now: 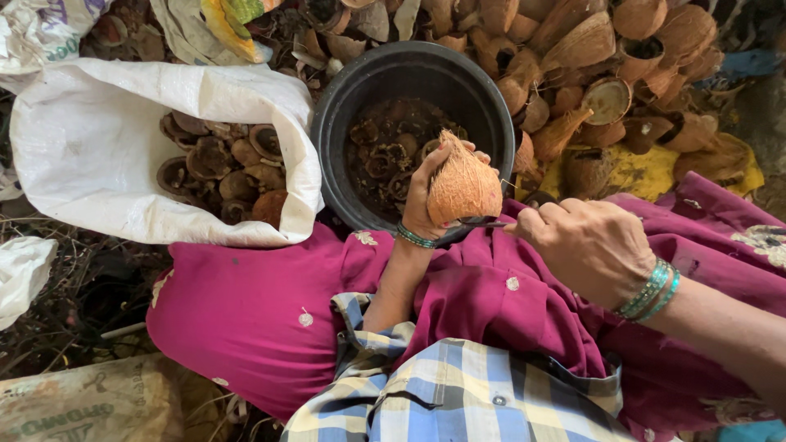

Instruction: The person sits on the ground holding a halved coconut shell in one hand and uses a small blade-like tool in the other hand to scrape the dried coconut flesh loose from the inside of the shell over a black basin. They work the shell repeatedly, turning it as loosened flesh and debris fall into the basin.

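My left hand [426, 200] grips a brown, fibrous coconut shell half [463, 188] and holds it over the near rim of a black bucket [344, 90]. My right hand [585, 245] is closed around a dark metal tool [483, 221] whose tip goes in under the lower edge of the shell. Both wrists wear green bangles. Dark pieces of coconut kernel [385, 151] lie in the bottom of the bucket. My lap is covered by magenta cloth [246, 311] and a checked shirt hem [458, 393].
A white sack [90, 139], open at its mouth, holds more round kernel pieces [221, 168] left of the bucket. A big heap of empty coconut shells [589, 57] fills the far right. More sacks lie at far left [20, 274] and bottom left [82, 405].
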Motion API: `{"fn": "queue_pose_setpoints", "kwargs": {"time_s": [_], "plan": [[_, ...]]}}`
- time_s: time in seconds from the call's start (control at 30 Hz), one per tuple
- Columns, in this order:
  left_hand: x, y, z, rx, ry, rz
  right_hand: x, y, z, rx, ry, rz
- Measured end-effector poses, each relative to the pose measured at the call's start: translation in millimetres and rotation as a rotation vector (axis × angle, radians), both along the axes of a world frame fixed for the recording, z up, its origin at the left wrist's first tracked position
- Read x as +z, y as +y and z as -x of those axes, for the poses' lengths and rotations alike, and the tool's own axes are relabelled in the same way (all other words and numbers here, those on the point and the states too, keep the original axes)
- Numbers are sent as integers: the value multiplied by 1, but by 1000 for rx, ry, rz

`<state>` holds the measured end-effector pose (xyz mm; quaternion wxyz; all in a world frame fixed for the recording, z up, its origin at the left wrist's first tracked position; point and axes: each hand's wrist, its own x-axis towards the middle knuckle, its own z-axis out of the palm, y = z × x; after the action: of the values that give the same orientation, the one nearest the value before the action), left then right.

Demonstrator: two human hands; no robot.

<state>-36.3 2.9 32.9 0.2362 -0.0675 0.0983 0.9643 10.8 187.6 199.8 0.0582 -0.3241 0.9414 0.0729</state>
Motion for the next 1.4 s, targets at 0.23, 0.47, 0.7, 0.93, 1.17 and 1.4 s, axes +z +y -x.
{"fn": "queue_pose_setpoints", "kwargs": {"time_s": [0.23,0.47,0.7,0.93,1.17,1.4], "plan": [[-3,0,0,-4,15,58,-10,-4,-3,35,58,51],[-5,-1,1,-13,16,50,-10,-12,-7,-4,17,-61],[-4,0,2,15,16,29,-1,-11,-6,-21,28,-10],[-7,6,0,-29,10,-64,-14,-13,-8,98,92,-100],[-27,8,3,35,-46,-7,-34,-18,-10,131,188,-264],[-52,27,27,245,-77,12,-50,-1,12,83,144,-288]]}}
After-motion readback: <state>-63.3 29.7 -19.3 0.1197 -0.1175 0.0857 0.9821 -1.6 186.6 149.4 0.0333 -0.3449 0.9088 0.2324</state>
